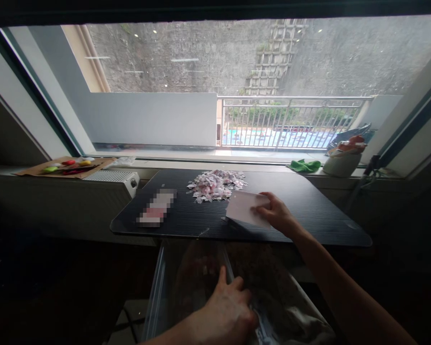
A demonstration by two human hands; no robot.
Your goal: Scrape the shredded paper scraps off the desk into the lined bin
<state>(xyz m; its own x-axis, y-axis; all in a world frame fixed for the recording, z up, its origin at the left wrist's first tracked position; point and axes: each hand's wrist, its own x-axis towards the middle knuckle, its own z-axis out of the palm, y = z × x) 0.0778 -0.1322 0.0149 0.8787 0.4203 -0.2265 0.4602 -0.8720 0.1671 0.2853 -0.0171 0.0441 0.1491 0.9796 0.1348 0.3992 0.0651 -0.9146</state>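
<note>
My right hand point(275, 212) holds a white, flat, card-like piece point(244, 207) by its right side, with the thumb across its face. The piece tilts low over the dark tabletop, its left corner near a heap of small torn paper scraps point(215, 186). Below the table's front edge, my left hand point(232, 304) has its index finger stretched forward and the other fingers curled. Those fingers close on shiny clear plastic point(264, 328), which looks like a bag. A see-through container with a straight side point(154, 292) stands under that hand; its contents are too dark to make out.
On the black table point(301, 211), a blurred-out pinkish item point(157, 208) lies at the left. Along the sill are a brown board point(62, 166) with colourful pieces, a green cloth point(304, 166) and a whitish bag point(343, 158). A radiator point(111, 179) stands left.
</note>
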